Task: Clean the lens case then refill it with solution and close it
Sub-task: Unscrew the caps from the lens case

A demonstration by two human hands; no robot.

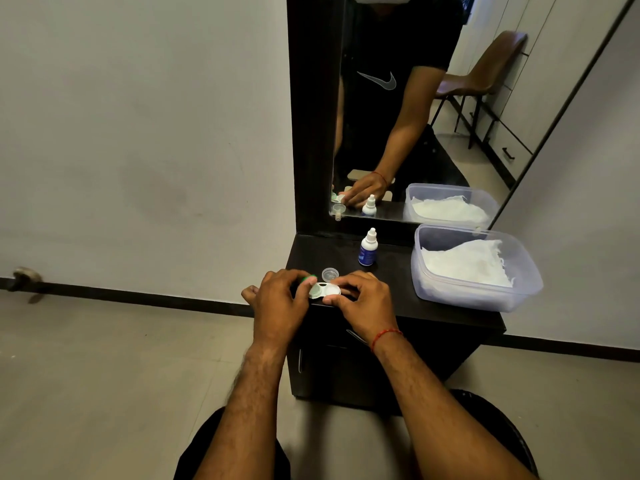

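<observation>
Lens case (325, 291) sits at the near edge of the table (398, 292), part of it seeming to stand out past the lip, held between your two hands

Right hand (363, 301): narrow grip, thumb and fingertips pinching the right end of the case. Left hand (280, 299): grip curled round a green cap (306, 279) at the left end of the case; whether it is threaded on or loose cannot be told

Clear cap (329, 273) lies just behind the case, open side up. Solution bottle (368, 249) stands upright farther behind it. Tub (460, 296) of white tissue (464, 261) is well to the right of the case

Risks, as judged from here:
- Case is at the lip: if your right pinch slackens while the left twists, it likely drops to the floor and the cleaning is wasted
- Green cap is small and mostly hidden in your fingers; a slip sends it off the edge too
- If any liquid is in the wells, tilting the case while twisting spills it
- Reaching back for the bottle, your wrist passes over the clear cap and could flick it away
- Caps swapped between wells at closing; check colours first
</observation>
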